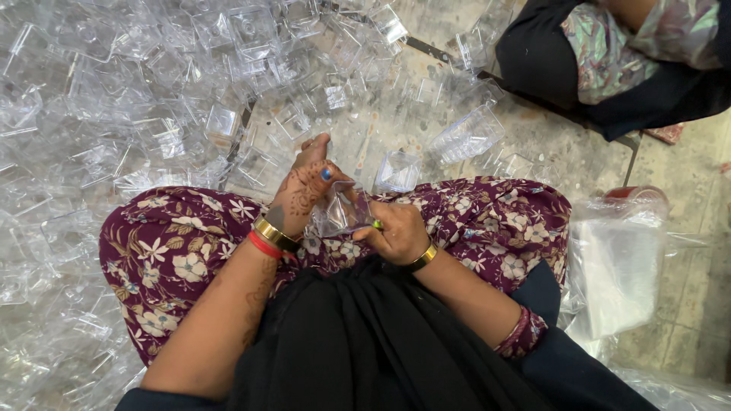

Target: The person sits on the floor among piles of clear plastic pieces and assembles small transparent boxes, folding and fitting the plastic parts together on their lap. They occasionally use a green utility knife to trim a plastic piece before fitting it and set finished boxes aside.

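Note:
My left hand [306,186], patterned with henna and wearing gold and red bangles, grips one side of a small clear plastic box [343,211] held over my lap. My right hand [397,232], with a gold bangle, grips the box's other side, fingers curled around it. Both hands hold the same piece above my maroon floral trousers [175,251]. Another clear box [397,170] lies on the floor just beyond my knees.
A large heap of clear plastic boxes [137,91] covers the floor to the left and ahead. A bigger clear container [466,135] lies ahead right. Another person [617,53] sits at top right. A plastic bag [617,262] lies at right.

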